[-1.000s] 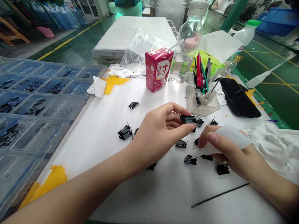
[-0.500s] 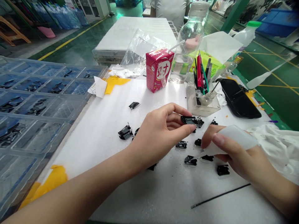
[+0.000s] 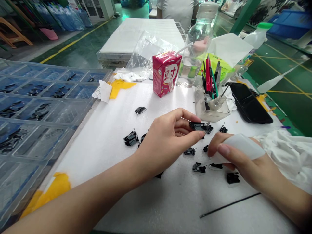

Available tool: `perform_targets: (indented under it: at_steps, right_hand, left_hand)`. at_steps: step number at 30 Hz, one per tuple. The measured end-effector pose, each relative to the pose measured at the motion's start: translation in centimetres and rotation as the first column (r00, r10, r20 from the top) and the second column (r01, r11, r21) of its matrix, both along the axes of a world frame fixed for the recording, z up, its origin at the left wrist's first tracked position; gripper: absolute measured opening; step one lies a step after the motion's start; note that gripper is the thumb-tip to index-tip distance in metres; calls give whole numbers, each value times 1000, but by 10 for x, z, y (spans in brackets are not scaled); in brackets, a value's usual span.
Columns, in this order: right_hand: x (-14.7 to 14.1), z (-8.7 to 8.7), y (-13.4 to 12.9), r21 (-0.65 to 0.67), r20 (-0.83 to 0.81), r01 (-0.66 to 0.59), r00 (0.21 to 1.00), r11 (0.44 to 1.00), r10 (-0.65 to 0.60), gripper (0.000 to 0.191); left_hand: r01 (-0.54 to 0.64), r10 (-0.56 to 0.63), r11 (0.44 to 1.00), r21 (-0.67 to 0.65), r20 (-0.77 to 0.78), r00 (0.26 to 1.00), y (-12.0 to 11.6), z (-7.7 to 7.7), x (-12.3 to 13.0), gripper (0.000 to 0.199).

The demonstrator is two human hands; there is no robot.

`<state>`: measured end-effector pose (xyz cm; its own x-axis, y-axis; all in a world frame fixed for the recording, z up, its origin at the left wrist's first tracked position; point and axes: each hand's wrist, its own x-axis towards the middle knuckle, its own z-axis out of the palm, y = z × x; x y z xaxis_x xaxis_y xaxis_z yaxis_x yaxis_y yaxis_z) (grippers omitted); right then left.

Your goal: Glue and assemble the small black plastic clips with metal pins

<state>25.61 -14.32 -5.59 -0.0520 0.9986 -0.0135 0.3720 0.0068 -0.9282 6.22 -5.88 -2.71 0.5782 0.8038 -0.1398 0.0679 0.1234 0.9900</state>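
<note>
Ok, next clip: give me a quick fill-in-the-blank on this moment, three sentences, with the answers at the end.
The small black plastic piece is pinched by the person's ____ hand, while the right hand holds a white pad.
The blue-tinted compartment tray lies to the person's ____ of the loose black pieces.
The drink carton stands ____ on the white foam sheet, not on its side.

Missing words: left; left; upright.

Centre: small moulded parts (image 3: 198,167) scattered on a foam sheet (image 3: 97,162)
9 o'clock: compartment tray (image 3: 41,112) beside the foam sheet, with more parts in its cells
12 o'clock: drink carton (image 3: 167,74) on the sheet, plastic bag (image 3: 140,55) behind it
1 o'clock: clear tool holder (image 3: 211,110) on the sheet, packed with tweezers (image 3: 207,73)
3 o'clock: crumpled cloth (image 3: 285,152) on the sheet's edge
</note>
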Motion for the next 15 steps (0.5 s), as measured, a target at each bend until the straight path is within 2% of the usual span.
perform_targets:
  at_steps: [7, 15]
  right_hand:
    - [-1, 3, -5, 53, 30, -13, 999, 998, 12, 33]
    - [-1, 6, -4, 47, -9, 16, 1000, 999, -15, 38]
  left_hand:
    - [3, -3, 1000, -23, 8, 1000, -1, 1, 0, 17]
    - [-9, 9, 1000, -23, -9, 1000, -1, 1, 0, 18]
